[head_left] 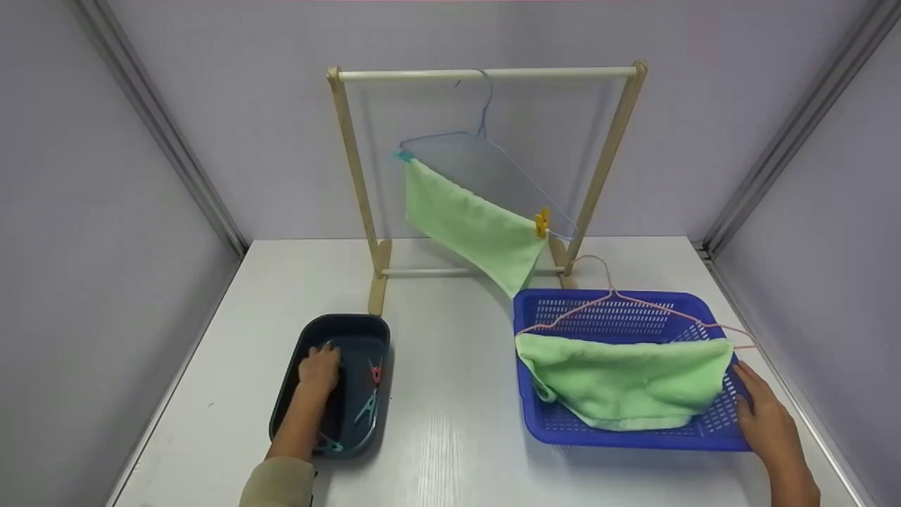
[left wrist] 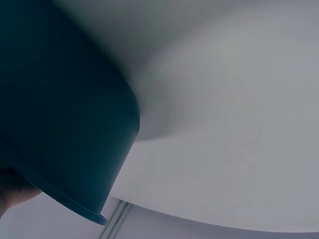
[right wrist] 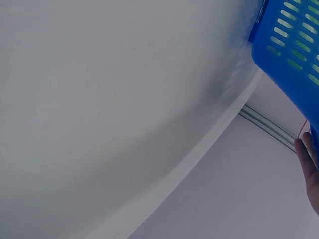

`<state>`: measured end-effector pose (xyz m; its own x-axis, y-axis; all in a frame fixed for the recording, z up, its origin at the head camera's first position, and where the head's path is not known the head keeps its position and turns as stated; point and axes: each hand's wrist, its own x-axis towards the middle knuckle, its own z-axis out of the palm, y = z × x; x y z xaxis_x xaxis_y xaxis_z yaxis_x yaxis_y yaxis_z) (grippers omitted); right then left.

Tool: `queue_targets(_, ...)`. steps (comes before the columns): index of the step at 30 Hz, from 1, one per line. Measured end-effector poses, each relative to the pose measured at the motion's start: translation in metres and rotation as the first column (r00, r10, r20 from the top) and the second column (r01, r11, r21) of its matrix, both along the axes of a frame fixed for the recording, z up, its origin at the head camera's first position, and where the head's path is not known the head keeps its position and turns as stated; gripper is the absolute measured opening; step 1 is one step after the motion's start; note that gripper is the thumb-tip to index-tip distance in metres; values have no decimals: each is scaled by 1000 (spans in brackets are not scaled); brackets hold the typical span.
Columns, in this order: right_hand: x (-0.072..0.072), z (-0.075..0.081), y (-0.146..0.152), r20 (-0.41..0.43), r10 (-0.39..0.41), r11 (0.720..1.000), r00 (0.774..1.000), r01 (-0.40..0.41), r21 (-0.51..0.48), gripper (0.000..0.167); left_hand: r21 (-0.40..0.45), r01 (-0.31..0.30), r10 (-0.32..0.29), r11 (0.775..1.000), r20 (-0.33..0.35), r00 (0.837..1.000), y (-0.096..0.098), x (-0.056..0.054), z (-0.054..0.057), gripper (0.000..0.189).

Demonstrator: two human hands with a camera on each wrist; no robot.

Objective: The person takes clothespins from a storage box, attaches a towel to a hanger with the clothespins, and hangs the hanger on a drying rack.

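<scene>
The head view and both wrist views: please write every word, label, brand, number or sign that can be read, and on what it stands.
None: no text can be read in any view.
The blue perforated plastic basket, the dark rectangular plastic tray and the light green cloth clipped with a yellow plastic clothespin show no lettering on their visible sides.
That clothespin and the red plastic clothespin are too small to tell.

- the head view is bright and evenly lit, with pale glare streaking the front of the white tabletop (head_left: 447, 422).
- faint, soft shadows of the drying rack (head_left: 563, 72) fall on the back wall (head_left: 704, 141); another lies below the blue basket (head_left: 633, 438).
- both wrist views are dimmer, bending the tabletop's edge into a curve.
- the teal basin (left wrist: 75, 124) darkens toward black at upper left.
</scene>
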<state>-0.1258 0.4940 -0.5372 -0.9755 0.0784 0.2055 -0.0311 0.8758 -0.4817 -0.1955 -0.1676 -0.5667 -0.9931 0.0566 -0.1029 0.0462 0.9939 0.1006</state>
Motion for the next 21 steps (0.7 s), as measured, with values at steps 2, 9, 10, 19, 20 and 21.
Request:
queue_targets(2,0,-1,0,-18,0,1000,1000,0,-3,46,-13,-3,3,1000,16,1000,0,0,1,25)
queue_targets(9,1,-3,2,-25,1,998,1000,-2,-67,46,-14,-25,25,1000,5,1000,0,2,1,37)
queue_targets(10,1,-3,2,-18,-3,997,1000,1,-75,47,-12,-29,29,1000,2,1000,0,2,1,39)
queue_targets(19,1,-3,2,13,-23,993,1000,24,-119,47,25,-56,57,998,-22,998,-2,3,2,34)
queue_targets(20,1,-3,2,16,-25,993,1000,27,-117,47,32,-64,64,997,-13,998,-2,4,3,29)
queue_targets(21,1,-3,2,17,-24,993,1000,26,-119,47,38,-70,70,997,-6,998,-3,4,4,24)
